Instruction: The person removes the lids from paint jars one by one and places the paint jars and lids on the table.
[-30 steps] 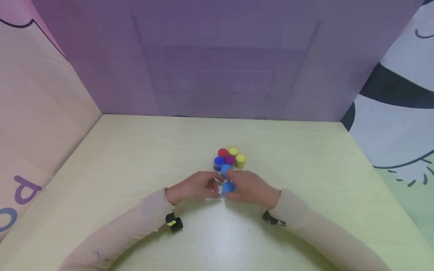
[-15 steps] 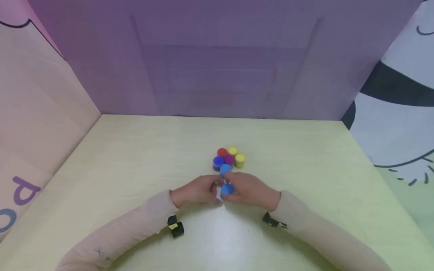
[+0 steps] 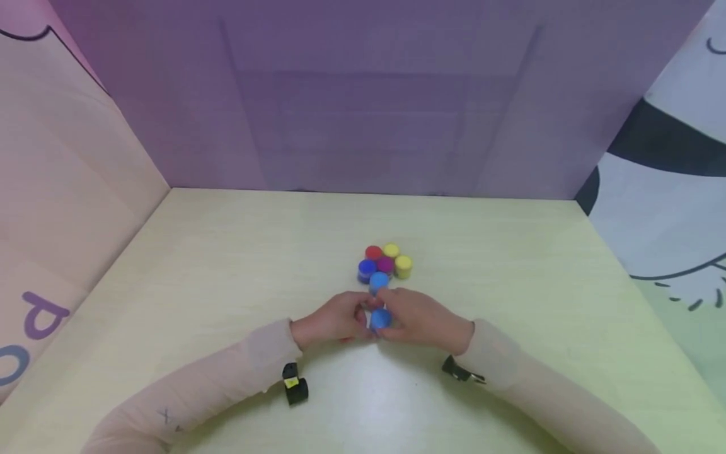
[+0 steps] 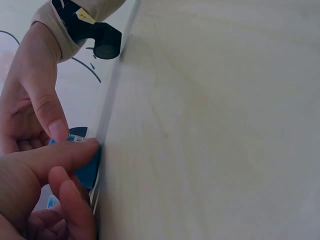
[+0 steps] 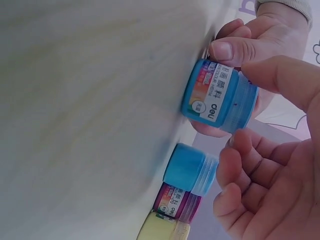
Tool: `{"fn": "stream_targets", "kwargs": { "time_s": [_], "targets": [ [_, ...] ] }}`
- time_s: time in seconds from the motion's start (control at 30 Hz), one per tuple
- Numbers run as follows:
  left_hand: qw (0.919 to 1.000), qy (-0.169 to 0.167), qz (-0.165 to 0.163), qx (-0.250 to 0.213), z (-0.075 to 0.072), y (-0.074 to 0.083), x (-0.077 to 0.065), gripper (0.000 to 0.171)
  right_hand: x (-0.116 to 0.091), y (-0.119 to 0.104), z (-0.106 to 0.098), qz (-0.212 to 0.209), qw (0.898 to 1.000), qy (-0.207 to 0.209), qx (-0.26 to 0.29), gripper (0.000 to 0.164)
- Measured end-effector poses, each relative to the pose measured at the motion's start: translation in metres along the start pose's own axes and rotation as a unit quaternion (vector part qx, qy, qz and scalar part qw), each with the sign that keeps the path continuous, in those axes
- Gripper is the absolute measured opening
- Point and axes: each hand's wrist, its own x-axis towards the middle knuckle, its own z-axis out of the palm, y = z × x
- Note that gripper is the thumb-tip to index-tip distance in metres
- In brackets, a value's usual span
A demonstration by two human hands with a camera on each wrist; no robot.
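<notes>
A light blue paint jar (image 3: 380, 318) with a clear lid and printed label stands on the table between both hands. My left hand (image 3: 334, 318) holds the jar's body from the left; in the right wrist view its thumb lies on the near side and a finger shows beyond the jar. My right hand (image 3: 428, 321) pinches the lid (image 5: 241, 102) between thumb and index finger, the other fingers curled below. A second light blue jar (image 3: 379, 282) stands just behind the hands. In the left wrist view, fingers cover much of the held jar (image 4: 89, 172).
Behind stand several more paint jars close together: dark blue (image 3: 367, 270), purple (image 3: 385, 265), red (image 3: 373, 253) and two yellow, one at the back (image 3: 391, 251) and one to the right (image 3: 403, 266). A purple panel (image 3: 368, 126) rises at the far edge of the pale table (image 3: 238, 252).
My left hand has moved right, and its fingers have closed in on the light blue jar. The right hand stays at the jar, nearly in place. The other jars have not moved.
</notes>
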Motion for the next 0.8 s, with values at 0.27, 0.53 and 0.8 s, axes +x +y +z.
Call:
{"fn": "stream_targets", "kwargs": {
  "time_s": [0.27, 0.53, 0.8],
  "targets": [
    [0.9997, 0.014, 0.001, -0.021, 0.0023, -0.0032, 0.0012, 0.048, -0.0016, -0.0028, -0.0006, 0.012, 1.000, 0.006, -0.007, 0.032],
    [0.9998, 0.018, 0.010, 0.000, 0.0027, 0.0007, 0.0016, 0.030, -0.0048, -0.0055, 0.0009, 0.069, 0.997, 0.023, -0.015, 0.040],
    [0.9996, 0.009, 0.023, 0.012, 0.0044, -0.0021, -0.0002, 0.029, -0.0038, -0.0032, 0.0050, 0.083, 0.996, 0.015, -0.018, 0.035]
  ]
}}
